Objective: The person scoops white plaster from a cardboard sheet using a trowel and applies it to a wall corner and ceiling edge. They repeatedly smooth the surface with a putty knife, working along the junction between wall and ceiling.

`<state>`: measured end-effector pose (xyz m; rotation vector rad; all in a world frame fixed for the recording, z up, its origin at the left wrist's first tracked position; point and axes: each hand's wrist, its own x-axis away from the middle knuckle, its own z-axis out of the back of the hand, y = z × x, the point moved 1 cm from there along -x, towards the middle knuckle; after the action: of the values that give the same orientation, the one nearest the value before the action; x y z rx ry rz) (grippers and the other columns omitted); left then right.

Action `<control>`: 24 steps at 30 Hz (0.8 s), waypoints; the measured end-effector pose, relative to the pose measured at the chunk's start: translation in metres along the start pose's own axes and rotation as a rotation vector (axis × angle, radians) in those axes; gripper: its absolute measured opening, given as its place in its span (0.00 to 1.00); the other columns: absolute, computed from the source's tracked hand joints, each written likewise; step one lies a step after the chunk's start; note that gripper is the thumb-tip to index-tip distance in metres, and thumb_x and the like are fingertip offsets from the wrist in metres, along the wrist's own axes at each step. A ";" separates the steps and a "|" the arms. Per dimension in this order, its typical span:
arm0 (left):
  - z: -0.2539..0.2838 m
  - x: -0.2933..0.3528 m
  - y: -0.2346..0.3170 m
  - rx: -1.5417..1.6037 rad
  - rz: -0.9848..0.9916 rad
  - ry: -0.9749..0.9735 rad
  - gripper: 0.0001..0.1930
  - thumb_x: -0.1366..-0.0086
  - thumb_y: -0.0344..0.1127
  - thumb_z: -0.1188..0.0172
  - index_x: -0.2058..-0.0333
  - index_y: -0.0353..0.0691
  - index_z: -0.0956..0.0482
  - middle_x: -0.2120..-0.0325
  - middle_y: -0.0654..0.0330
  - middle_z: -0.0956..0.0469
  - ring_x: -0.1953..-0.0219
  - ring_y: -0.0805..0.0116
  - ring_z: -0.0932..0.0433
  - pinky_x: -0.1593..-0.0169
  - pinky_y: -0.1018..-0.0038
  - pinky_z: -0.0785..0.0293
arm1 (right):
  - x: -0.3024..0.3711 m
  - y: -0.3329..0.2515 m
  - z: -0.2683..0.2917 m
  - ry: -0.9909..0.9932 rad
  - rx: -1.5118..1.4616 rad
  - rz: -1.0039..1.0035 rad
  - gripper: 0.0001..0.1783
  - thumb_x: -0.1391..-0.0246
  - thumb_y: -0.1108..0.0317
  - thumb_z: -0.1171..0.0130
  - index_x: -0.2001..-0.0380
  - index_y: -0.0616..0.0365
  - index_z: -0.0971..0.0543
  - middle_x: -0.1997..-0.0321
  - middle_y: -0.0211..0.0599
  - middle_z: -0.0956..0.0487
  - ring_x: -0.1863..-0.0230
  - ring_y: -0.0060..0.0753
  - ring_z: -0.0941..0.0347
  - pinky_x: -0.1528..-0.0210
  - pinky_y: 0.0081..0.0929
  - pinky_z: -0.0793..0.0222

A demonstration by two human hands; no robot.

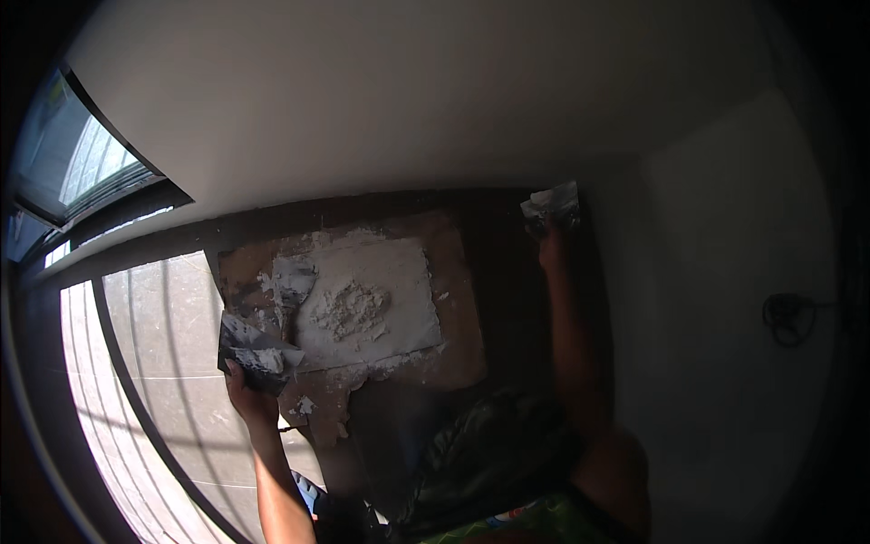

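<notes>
My left hand [249,396] is closed on a wide dark plastering blade [237,337] with white putty smeared on its face. The blade is held beside the left edge of a pale board [408,263]. On this board lies a lumpy heap of white putty [353,311]. A putty-covered tool [294,276], perhaps another scraper, rests at the board's upper left. At the far right my right hand [546,238] grips a putty knife [555,201], whose blade carries white putty close to the foot of the wall. Shadow partly hides the right fingers.
Brown cardboard [462,354] with torn edges and spatters lies under the board. A pale wall [408,100] rises beyond it, meeting a side wall [725,227] where a coiled dark cable [788,319] hangs. Left are a window [95,154] and sunlit floor tiles [172,317].
</notes>
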<state>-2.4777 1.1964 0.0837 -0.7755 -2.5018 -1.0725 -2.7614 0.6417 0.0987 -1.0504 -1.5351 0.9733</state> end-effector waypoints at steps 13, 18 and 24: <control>0.093 -0.039 0.083 -0.059 -0.103 0.122 0.20 0.27 0.39 0.54 0.44 0.31 0.30 0.47 0.52 0.25 0.46 0.57 0.25 0.39 0.60 0.30 | -0.063 0.032 -0.078 0.259 0.701 0.405 0.25 0.40 0.64 0.46 0.42 0.64 0.31 0.42 0.48 0.28 0.41 0.41 0.30 0.45 0.36 0.31; 0.082 -0.038 0.100 -0.090 -0.155 0.091 0.20 0.26 0.39 0.53 0.43 0.31 0.30 0.46 0.52 0.25 0.45 0.57 0.25 0.39 0.60 0.31 | -0.112 -0.005 -0.014 0.383 0.254 0.336 0.21 0.42 0.67 0.45 0.46 0.64 0.29 0.49 0.45 0.24 0.50 0.40 0.26 0.48 0.35 0.30; 0.076 -0.037 0.120 -0.123 -0.194 0.044 0.21 0.26 0.39 0.53 0.42 0.31 0.31 0.45 0.52 0.26 0.45 0.57 0.26 0.39 0.59 0.31 | -0.111 0.034 -0.068 0.286 0.475 0.527 0.24 0.46 0.73 0.42 0.45 0.65 0.31 0.50 0.50 0.26 0.49 0.47 0.28 0.45 0.39 0.33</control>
<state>-2.3822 1.3076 0.0831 -0.5430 -2.5332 -1.3042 -2.6753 0.5515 0.0477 -1.2001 -0.7446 1.3917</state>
